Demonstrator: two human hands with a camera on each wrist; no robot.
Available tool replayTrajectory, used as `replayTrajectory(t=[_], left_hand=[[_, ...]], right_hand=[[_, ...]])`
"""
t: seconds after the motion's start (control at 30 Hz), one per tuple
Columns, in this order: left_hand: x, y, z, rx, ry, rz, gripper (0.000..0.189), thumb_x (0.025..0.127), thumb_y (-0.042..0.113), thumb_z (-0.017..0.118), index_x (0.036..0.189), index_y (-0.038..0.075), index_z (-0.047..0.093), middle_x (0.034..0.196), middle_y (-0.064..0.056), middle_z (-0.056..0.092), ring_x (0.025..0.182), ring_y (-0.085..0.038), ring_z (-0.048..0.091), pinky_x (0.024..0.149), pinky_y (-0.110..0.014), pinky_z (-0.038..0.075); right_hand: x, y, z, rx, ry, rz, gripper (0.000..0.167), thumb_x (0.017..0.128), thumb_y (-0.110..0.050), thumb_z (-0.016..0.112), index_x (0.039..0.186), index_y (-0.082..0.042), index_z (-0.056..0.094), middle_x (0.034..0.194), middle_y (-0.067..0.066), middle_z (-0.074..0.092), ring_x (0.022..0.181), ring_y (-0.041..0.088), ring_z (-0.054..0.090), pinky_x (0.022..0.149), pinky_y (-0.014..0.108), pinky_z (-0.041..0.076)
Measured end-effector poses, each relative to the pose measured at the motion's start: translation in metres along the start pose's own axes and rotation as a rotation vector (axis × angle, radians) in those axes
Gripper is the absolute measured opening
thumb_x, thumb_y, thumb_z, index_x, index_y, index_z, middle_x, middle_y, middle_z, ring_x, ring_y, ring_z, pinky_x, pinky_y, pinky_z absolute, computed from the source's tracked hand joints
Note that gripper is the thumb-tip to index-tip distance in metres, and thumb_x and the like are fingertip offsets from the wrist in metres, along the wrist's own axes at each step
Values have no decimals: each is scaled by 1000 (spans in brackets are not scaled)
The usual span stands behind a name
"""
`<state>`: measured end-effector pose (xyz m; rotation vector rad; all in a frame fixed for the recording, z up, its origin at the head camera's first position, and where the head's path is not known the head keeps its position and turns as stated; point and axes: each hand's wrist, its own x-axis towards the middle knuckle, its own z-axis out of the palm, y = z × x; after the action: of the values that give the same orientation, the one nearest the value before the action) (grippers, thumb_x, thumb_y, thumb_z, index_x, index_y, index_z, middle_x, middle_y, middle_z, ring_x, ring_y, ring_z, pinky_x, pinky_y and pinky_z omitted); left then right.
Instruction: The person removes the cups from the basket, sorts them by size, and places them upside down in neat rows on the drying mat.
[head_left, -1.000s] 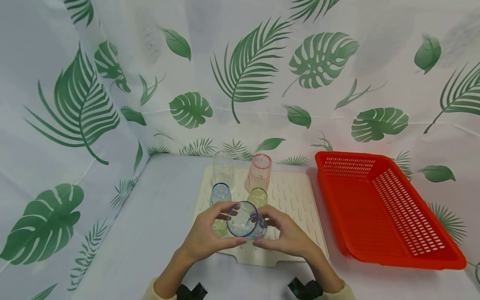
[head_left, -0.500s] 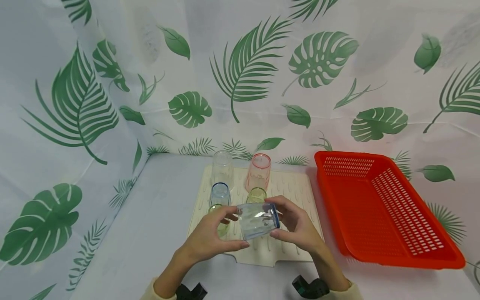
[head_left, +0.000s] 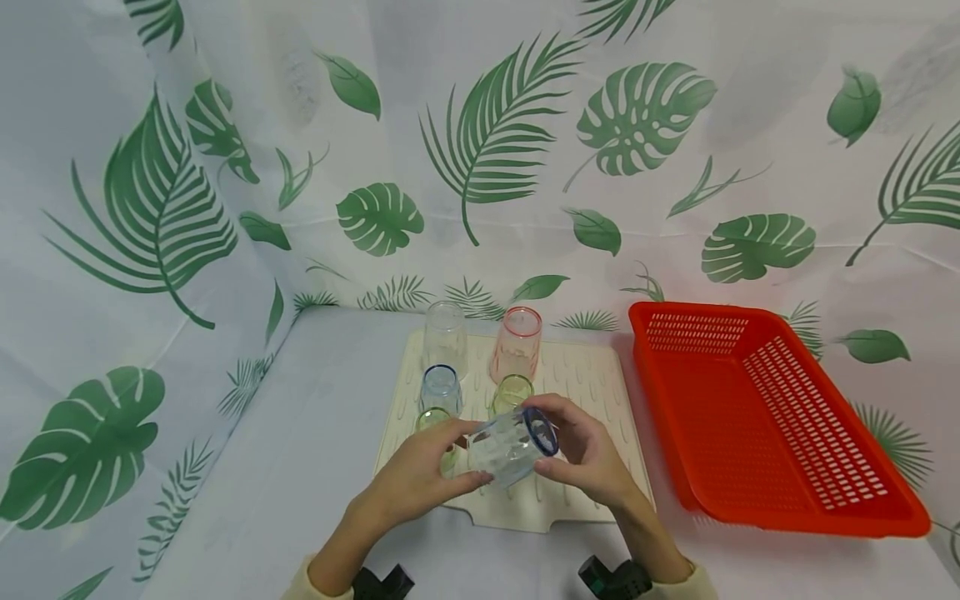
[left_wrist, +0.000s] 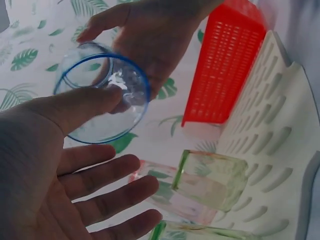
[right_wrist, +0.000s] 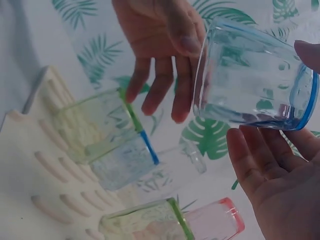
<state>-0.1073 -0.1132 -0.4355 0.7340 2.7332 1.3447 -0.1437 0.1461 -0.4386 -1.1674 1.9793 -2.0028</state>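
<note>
Both hands hold a clear drinking glass (head_left: 504, 448) with a dark blue rim, tilted on its side above the cream drying mat (head_left: 581, 417). Its rim points right in the head view. My right hand (head_left: 588, 450) grips the rim end, thumb below and fingers above. At the base end is my left hand (head_left: 420, 471), with thumb and fingers around the glass. In the left wrist view, the left thumb crosses in front of the glass (left_wrist: 107, 132) while the other fingers spread apart below it. The right wrist view shows the glass (right_wrist: 250, 75) side-on.
On the mat stand a clear glass (head_left: 446, 333), a pink-rimmed glass (head_left: 517, 346), a blue-rimmed glass (head_left: 441, 387) and two yellow-green glasses, one at the right (head_left: 513, 392), one partly behind the left hand (head_left: 431, 419). A red perforated basket (head_left: 675, 433) stands at right.
The glass's rim has swung from facing the head camera to pointing right, then tilted slightly downward. The right hand moved a little right, then slightly back; the left hand stayed nearly in place.
</note>
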Motion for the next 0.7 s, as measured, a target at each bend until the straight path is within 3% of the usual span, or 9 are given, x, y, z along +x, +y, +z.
replayTrajectory(t=[0.17,0.37,0.7], left_hand=[[-2,-1,-5,6,32,18,50,92,27,73,137,14,58,129,-1,66,108,-20,68,92,-45,59],[-2,-6,-7,50,65,78,46,92,10,68,136,10,58,126,-5,68,106,-22,69,90,-40,60],[-2,-7,-12,62,115,60,40,95,14,66,135,13,60,126,-3,69,105,-18,70,85,-39,61]], right_hand=[[1,2,3,-86,0,-3,57,82,10,67,136,5,48,129,4,59,114,16,59,109,28,49],[0,4,5,-129,6,11,60,81,10,70,136,2,50,129,5,60,118,15,59,111,27,47],[0,10,8,-241,9,28,59,81,4,76,134,-4,53,124,9,61,112,15,60,102,28,53]])
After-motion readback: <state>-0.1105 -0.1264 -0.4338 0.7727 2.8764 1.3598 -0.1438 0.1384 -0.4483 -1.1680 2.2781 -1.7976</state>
